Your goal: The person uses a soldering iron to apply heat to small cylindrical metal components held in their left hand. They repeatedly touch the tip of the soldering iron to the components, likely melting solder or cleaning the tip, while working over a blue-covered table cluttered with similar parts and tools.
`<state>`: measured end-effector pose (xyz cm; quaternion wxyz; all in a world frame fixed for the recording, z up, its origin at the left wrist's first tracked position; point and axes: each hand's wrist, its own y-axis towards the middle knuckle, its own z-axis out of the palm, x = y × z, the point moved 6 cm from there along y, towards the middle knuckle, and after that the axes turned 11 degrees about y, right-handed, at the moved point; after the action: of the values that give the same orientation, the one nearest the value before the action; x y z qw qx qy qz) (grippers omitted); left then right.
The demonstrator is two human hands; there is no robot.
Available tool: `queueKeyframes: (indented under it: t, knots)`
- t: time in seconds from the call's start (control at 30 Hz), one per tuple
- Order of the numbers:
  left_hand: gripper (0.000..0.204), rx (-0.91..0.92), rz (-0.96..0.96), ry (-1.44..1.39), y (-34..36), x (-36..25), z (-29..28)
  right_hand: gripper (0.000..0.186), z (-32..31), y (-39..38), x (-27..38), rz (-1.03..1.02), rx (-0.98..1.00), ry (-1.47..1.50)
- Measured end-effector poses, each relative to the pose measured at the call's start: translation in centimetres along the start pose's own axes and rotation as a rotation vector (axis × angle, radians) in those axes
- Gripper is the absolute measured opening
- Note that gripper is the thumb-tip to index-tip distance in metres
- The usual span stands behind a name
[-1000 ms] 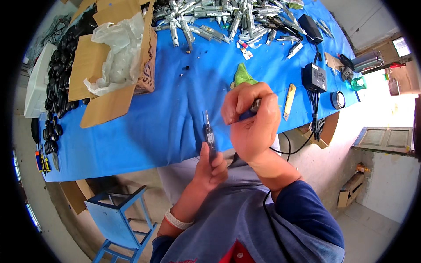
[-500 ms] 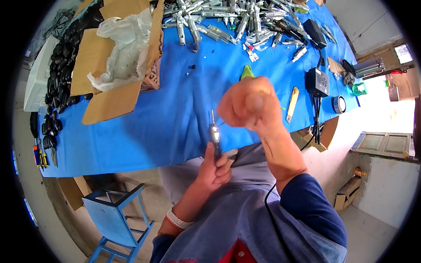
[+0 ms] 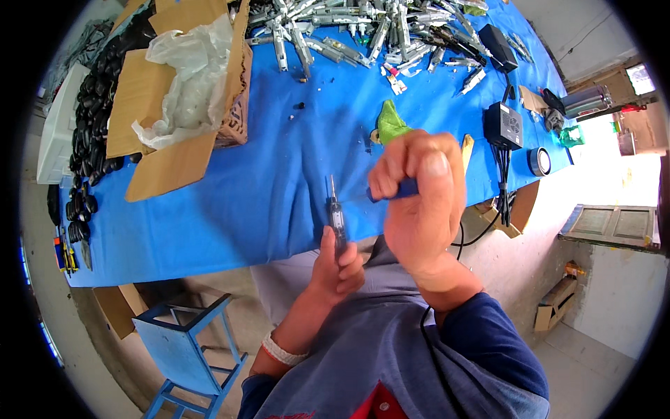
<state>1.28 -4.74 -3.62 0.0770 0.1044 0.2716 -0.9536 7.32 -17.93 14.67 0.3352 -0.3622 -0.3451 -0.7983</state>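
Observation:
My left hand (image 3: pixel 338 271) is closed around a slim black-and-silver device (image 3: pixel 338 222), holding it upright near the table's front edge. A thin metal rod sticks out of its top. To its right, my right hand (image 3: pixel 427 202) grips a screwdriver (image 3: pixel 405 188) by its blue handle, which shows between the fingers. Its thin shaft points left toward the upper part of the device; whether the tip touches is too blurred to tell. Just beyond my right hand lies a green scrap (image 3: pixel 392 122) on the blue cloth.
A pile of silver metal parts (image 3: pixel 377 31) covers the far side of the blue-covered table (image 3: pixel 279 167). At left are a cardboard box (image 3: pixel 167 174) with plastic lining and many black pieces (image 3: pixel 91 126). A black electrical box (image 3: pixel 504 126) with cables stands at right. A blue stool (image 3: pixel 178 349) is below left.
My right hand has turned and moved right and a little down, bringing the blue handle into sight. The left hand still holds the device, tilted slightly differently.

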Motion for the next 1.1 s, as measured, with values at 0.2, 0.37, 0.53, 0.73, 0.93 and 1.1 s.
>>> queueKeyframes:
  t: [0.2,0.37,0.53,0.73,0.93,1.1]
  knots:
    - [0.065,-0.017,-0.031,-0.041,-0.2,0.1,0.4,0.035,0.8,1.2,-1.4,0.172,0.210,0.146]
    - [0.063,-0.093,-0.010,0.127,-0.6,-0.3,0.8,0.023,4.8,3.0,-1.5,0.084,0.752,0.106]
    - [0.062,-0.149,0.023,0.098,-0.9,-0.5,1.0,0.020,2.8,3.1,-2.7,0.258,0.620,0.048]
    - [0.061,-0.094,0.007,0.097,-0.8,-0.6,0.6,0.031,-1.6,2.5,3.3,0.067,0.409,0.228]
    - [0.061,-0.106,0.053,0.104,-0.2,-0.4,0.5,0.036,-6.1,-2.1,4.0,-0.043,0.133,0.458]
    - [0.061,-0.165,0.056,0.119,-0.3,-0.6,0.7,0.035,-6.8,-2.8,3.8,-0.113,0.057,0.542]
